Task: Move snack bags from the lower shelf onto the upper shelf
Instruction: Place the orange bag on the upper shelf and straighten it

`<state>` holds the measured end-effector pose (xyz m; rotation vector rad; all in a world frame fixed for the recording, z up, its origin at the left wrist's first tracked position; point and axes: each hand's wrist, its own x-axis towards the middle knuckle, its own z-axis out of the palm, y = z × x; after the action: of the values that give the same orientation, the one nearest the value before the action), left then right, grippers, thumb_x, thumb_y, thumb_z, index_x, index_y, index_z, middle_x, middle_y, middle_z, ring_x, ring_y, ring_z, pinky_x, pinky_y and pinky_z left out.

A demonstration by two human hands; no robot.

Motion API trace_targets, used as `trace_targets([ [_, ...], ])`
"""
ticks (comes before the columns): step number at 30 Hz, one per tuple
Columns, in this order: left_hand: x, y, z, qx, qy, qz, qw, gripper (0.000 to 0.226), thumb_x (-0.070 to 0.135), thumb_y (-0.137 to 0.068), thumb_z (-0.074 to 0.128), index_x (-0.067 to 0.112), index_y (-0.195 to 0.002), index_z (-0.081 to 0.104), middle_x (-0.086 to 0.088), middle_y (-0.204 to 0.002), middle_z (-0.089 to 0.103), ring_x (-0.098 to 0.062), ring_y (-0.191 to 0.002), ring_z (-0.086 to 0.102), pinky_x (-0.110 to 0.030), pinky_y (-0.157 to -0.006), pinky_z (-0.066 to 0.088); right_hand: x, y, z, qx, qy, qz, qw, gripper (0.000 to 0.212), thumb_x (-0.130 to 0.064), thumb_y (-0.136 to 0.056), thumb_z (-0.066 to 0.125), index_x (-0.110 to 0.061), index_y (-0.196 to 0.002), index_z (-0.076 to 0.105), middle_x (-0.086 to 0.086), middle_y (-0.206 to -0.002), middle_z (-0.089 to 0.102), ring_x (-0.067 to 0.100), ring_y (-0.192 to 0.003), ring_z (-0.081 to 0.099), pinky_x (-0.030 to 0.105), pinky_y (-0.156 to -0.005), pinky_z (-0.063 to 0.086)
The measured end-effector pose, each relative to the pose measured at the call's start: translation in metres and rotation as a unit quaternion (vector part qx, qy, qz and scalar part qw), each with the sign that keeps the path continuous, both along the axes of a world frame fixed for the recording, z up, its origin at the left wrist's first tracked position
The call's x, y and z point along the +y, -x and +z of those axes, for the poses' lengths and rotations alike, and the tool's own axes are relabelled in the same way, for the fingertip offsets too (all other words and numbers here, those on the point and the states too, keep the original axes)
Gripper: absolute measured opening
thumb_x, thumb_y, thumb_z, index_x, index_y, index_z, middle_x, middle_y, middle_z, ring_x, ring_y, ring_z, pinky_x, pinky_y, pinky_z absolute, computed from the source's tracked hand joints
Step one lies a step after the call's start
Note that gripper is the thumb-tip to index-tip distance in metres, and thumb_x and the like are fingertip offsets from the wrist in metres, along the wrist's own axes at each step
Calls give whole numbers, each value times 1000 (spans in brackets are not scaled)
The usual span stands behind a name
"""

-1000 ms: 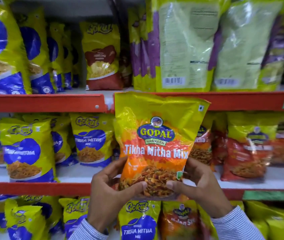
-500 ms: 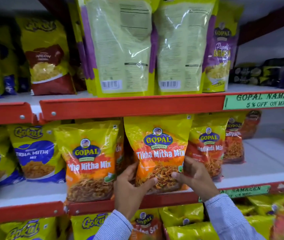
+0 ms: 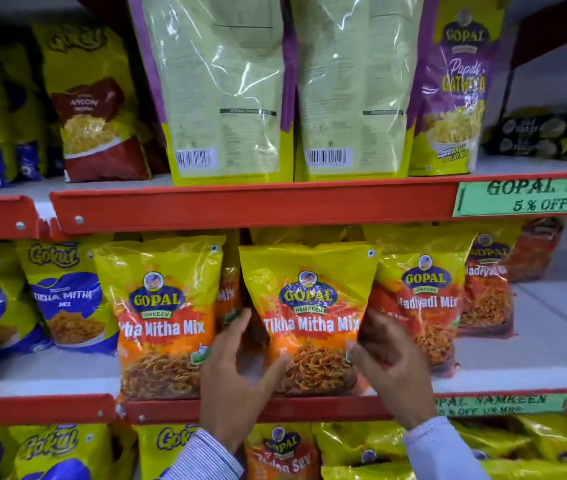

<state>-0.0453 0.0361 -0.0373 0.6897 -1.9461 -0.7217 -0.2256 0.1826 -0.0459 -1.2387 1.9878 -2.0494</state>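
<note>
Orange-and-yellow Tikha Mitha Mix bag stands upright on the middle shelf, base at the red front lip, label facing out, long axis vertical, top seal just under the red rail of the shelf above. Left hand sits at the bag's lower left edge, fingers spread and curled, thumb near the clear window; right hand at the lower right edge, fingers apart too. Both look loose around the bag, not squeezing it; whether skin actually touches film, can't tell, it's blurred. Bag lies dead between the hands, so neither is nearer. A twin bag stands just beside on the left, a Nadiyadi Mix bag touching on the right. My read: bag looks seated w/ hands at its sides, & a tight fit betw. neighbours means any tweak should go straight along the vertical.
</note>
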Motion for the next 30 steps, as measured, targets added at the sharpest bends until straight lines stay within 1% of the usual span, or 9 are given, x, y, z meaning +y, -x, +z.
trace_targets([
  [2, -3, 3, 25, 52, 159, 16, 986, 58, 31, -82, 76, 19, -135, 56, 5, -136, 56, -8, -127, 49, -22, -112, 39, 4, -6, 26, 125, 53, -148, 980, 32, -28, -85, 68, -19, -115, 67, -3, -109, 73, 16, -102, 69, 30, -93, 54],
  [4, -11, 17, 50, 55, 294, 29, 954, 43, 13, -90, 66, 7, -132, 59, -9, -134, 60, -23, -128, 53, -35, -114, 41, -3, -7, 59, 273, 55, -241, 930, 25, -18, -91, 60, -10, -113, 69, 5, -108, 70, 20, -105, 61, 18, -99, 41],
  [6, -23, 35, 73, 19, 358, 54, 932, 36, 3, -94, 57, 2, -129, 59, -18, -130, 63, -35, -124, 56, -46, -110, 43, -17, -1, 87, 373, 9, -271, 887, 25, -11, -94, 57, -4, -117, 66, 14, -112, 69, 27, -109, 55, 26, -102, 39],
  [9, -36, 52, 93, -65, 415, 88, 903, 42, -4, -87, 56, 4, -128, 58, -19, -122, 67, -40, -116, 59, -45, -108, 43, -37, 13, 107, 457, -108, -315, 825, 28, -12, -90, 58, -9, -118, 64, 16, -110, 70, 37, -108, 58, 45, -94, 46],
  [15, -45, 59, 102, -128, 414, 110, 895, 43, 0, -80, 58, 10, -121, 63, -15, -108, 72, -39, -100, 65, -44, -93, 53, -39, 21, 119, 460, -152, -311, 817, 36, -7, -69, 60, -15, -102, 72, 15, -96, 74, 39, -96, 64, 44, -84, 53],
  [19, -46, 63, 107, -109, 403, 122, 900, 50, 0, -73, 53, 9, -120, 67, -17, -108, 73, -41, -94, 68, -42, -87, 57, -46, 27, 123, 456, -142, -310, 822, 51, -6, -66, 57, -15, -113, 72, 17, -107, 75, 41, -102, 66, 44, -92, 53],
  [24, -30, 49, 76, -49, 437, 97, 893, 49, 1, -90, 50, 6, -139, 52, -17, -144, 56, -38, -137, 45, -57, -117, 34, -36, 19, 85, 463, -61, -309, 829, 42, -12, -96, 49, -4, -137, 54, 18, -143, 57, 40, -136, 47, 50, -117, 35],
  [27, -19, 32, 28, -126, 454, 59, 880, 57, 18, -97, 47, 10, -151, 34, -9, -163, 27, -33, -154, 14, -64, -123, 11, -24, 6, 40, 505, -116, -240, 821, 55, -24, -99, 42, -10, -152, 34, 11, -163, 29, 30, -154, 18, 52, -125, 15],
  [30, -26, 28, 0, -212, 440, 63, 870, 61, 31, -100, 42, 14, -155, 22, -4, -166, 14, -27, -156, -5, -63, -122, -2, -24, 13, 12, 519, -190, -217, 804, 63, -29, -98, 40, -16, -156, 21, 3, -167, 16, 26, -156, 8, 55, -126, 7],
])
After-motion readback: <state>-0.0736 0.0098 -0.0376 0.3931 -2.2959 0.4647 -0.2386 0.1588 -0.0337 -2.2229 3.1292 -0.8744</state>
